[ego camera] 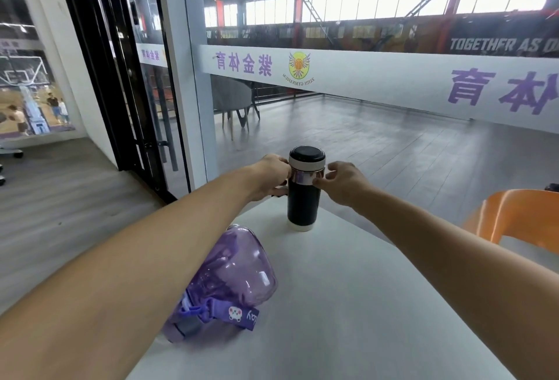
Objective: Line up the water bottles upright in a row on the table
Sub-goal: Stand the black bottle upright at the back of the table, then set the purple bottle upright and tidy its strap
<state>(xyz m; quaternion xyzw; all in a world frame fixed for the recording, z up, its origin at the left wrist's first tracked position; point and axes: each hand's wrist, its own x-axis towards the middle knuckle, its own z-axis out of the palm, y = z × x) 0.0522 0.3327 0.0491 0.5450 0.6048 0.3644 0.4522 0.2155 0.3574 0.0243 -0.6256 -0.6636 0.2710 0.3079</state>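
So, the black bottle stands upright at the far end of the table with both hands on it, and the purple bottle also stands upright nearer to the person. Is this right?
Not quite. In the head view the purple bottle lies on its side on the table, not upright. The rest holds: the black bottle stands upright at the far end, with the left hand and the right hand on it.

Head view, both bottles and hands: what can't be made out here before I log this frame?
- Purple bottle: it lies on its side, and the left forearm covers its near end, so its lid state is unclear.
- Left hand: fingertips hidden behind the black bottle; grip firmness unclear.
- Right hand: fingers touch the bottle's silver band, palm side unseen.
- Table: near edge cut off by the frame.
- Strap print: too small to read.
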